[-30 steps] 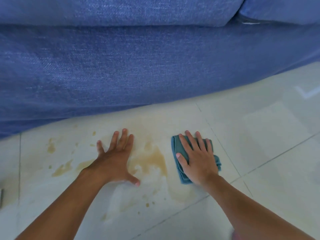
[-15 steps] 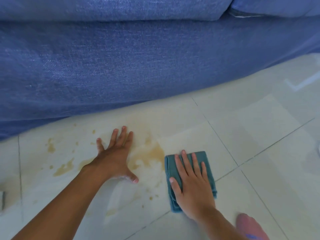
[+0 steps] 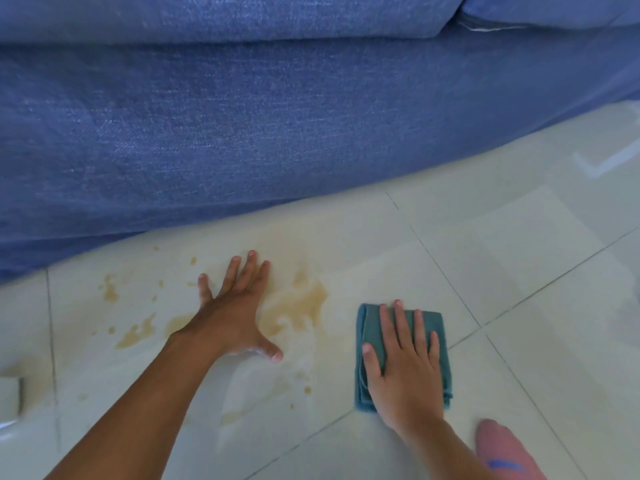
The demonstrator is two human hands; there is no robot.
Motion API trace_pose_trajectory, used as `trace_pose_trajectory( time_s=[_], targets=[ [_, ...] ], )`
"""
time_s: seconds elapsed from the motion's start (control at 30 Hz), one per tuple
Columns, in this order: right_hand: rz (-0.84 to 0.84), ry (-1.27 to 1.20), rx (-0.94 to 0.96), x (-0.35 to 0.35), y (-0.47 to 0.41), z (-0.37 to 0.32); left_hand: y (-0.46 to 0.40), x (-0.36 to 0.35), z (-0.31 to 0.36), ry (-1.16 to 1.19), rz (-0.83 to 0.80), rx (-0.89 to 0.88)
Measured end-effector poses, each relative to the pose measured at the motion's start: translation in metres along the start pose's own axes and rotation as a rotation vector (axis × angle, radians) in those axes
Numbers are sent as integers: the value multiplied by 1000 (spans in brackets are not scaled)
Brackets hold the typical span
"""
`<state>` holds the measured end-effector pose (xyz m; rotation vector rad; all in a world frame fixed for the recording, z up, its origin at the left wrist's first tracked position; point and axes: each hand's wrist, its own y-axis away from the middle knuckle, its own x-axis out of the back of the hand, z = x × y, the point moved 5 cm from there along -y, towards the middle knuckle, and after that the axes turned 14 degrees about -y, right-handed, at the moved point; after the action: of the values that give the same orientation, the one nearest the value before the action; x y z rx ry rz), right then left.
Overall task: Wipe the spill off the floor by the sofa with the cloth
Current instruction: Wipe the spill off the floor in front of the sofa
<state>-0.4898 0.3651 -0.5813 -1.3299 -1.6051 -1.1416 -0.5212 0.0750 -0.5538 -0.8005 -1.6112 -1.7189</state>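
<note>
Right hand [image 3: 405, 372] lies flat, fingers spread, pressing the folded cloth [image 3: 433, 344]; soft and light, likely to bunch. Left hand [image 3: 235, 313] splayed empty on the floor [image 3: 519, 271], spill [image 3: 301, 306] beside its thumb.

Your right hand [image 3: 405, 372] presses flat on the folded teal cloth [image 3: 372, 327], right of the tan liquid spill [image 3: 304, 303]; your left hand [image 3: 232, 313] lies flat on the pale tiled floor [image 3: 519, 271].

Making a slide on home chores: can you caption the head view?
Right hand presses a folded teal cloth beside a brown spill; left hand braces on the floor.
</note>
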Motion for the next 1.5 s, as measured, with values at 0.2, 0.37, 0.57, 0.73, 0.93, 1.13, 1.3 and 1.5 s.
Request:
trace_pose_trajectory(
  time_s=[0.2, 0.37, 0.57, 0.73, 0.93, 1.13, 1.3, 1.5],
  targets=[
    [3, -114, 24, -25, 3, -76, -1, -3, -1, -7, 22, 3],
    [-26, -25, -4, 0, -13, -19, 2, 0, -1, -5, 50, 6],
    [-61, -87, 89, -23, -16, -85, 2, -2, -2, -19, 52, 0],
    [-72, 13, 90, 0, -32, -32, 2, -2, -4, -9, 74, -6],
    [-61, -65, 103, -20, -67, -103, -1, -5, -3, -24, 67, 2],
    [-116, 12, 233, 1, -82, -54, 9, -4, -7, -45, 108, -31],
    [-99, -37, 133, -11, -128, -105, 35, -17, -35, -38, 89, 56],
    [-150, 10, 293, -21, -126, -143, 62, -25, -61, 10, 71, 125]
  ],
)
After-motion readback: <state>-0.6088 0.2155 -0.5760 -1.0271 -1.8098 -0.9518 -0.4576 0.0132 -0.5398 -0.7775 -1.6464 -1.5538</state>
